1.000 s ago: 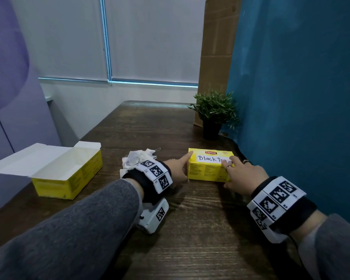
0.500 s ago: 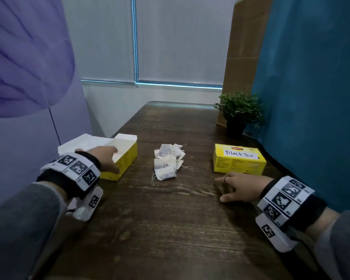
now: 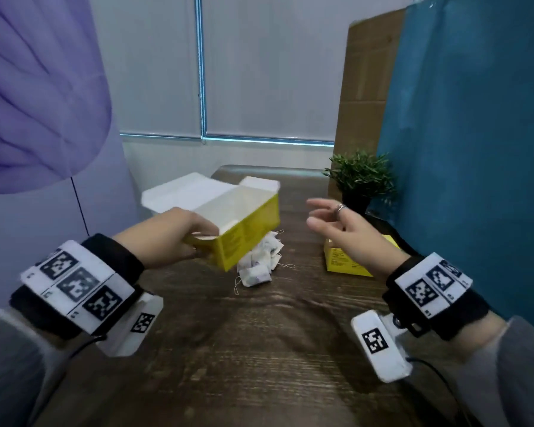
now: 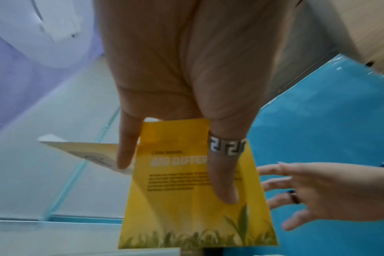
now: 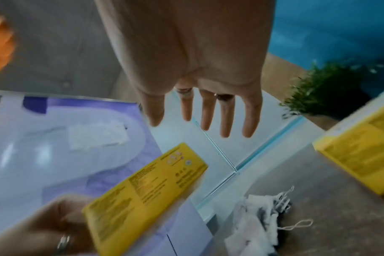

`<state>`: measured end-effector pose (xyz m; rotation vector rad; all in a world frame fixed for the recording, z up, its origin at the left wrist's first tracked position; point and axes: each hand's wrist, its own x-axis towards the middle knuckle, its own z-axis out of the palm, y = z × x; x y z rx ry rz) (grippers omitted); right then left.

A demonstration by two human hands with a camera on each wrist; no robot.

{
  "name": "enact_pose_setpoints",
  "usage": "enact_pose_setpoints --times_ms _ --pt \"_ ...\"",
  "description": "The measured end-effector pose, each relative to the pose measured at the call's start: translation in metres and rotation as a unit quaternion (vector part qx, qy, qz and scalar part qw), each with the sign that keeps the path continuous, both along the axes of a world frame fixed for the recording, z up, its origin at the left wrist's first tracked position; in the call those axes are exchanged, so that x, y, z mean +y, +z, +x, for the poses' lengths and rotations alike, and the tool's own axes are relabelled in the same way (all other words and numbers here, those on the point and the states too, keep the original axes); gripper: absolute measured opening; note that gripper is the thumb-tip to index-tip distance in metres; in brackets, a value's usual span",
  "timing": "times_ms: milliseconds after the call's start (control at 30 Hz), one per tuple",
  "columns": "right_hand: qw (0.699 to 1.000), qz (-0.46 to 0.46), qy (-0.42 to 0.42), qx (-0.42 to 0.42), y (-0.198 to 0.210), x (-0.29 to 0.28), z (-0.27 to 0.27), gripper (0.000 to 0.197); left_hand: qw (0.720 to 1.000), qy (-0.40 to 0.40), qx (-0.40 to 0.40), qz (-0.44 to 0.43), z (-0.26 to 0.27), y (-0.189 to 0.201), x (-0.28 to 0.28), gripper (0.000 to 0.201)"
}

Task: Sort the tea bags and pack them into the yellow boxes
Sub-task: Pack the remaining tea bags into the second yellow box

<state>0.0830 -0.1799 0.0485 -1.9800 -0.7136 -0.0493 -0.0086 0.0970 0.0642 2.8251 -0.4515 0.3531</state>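
The open yellow box [image 3: 244, 229] is gripped by the left hand [image 3: 167, 235], long axis pointing toward the right hand [image 3: 349, 229], which is spread empty just beside it.

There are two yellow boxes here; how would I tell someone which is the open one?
Start at the dark wooden table and find the heap of white tea bags. The open box is held above it in the left hand, white inside, lid up; the other box lies on the table.

The open yellow box [image 4: 195, 187] held up at the left bears a white heading on its underside that reads in part "DIFFER"; the smaller lines around it are too blurred to read, as is the side print seen from the right wrist
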Motion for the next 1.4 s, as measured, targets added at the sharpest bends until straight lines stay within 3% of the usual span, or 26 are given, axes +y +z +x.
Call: enact_pose_setpoints --times_ms 133,267,333,400,567,600,700,867,1033,1200,1400 --pt "0.98 0.121 -0.005 0.158 0.006 -0.019 0.011 0.05 0.992 -0.121 0.032 -0.001 0.008 -0.001 -0.045 0.006" --pt "0.952 0.121 0.02 0.279 0.006 -0.053 0.021 0.038 0.978 -0.187 0.086 0.007 0.022 -0.013 -0.071 0.032" --pt "0.937 0.107 0.084 0.321 -0.001 -0.071 0.024 0.037 0.973 -0.214 0.077 0.042 0.027 -0.017 -0.081 0.031" --pt "0.928 0.097 0.122 0.34 -0.009 -0.084 0.027 0.048 0.969 -0.232 0.055 0.055 0.033 -0.021 -0.084 0.026" --pt "0.958 0.048 0.055 0.279 -0.025 -0.102 0.051 0.085 0.984 -0.155 0.053 0.064 0.06 -0.031 -0.08 0.017" --pt "0.965 0.045 0.035 0.256 -0.026 -0.105 0.056 0.079 0.987 -0.139 0.058 0.056 0.066 -0.033 -0.077 0.022" --pt "0.983 0.002 -0.018 0.185 -0.029 -0.109 0.067 0.034 0.996 -0.073 0.058 0.009 0.086 -0.038 -0.066 0.029" --pt "0.982 -0.101 -0.023 0.158 -0.036 -0.111 0.08 0.023 0.987 0.092 0.126 -0.028 0.118 -0.048 -0.043 0.025" --pt "0.97 -0.188 0.0 0.157 -0.038 -0.11 0.088 0.025 0.961 0.144 0.235 0.006 0.136 -0.067 -0.045 0.042" --pt "0.963 -0.223 0.015 0.15 -0.039 -0.113 0.085 0.037 0.952 0.151 0.263 0.028 0.142 -0.073 -0.049 0.051" --pt "0.965 -0.217 0.018 0.147 -0.041 -0.117 0.083 0.032 0.951 0.164 0.257 0.041 0.148 -0.073 -0.049 0.073"
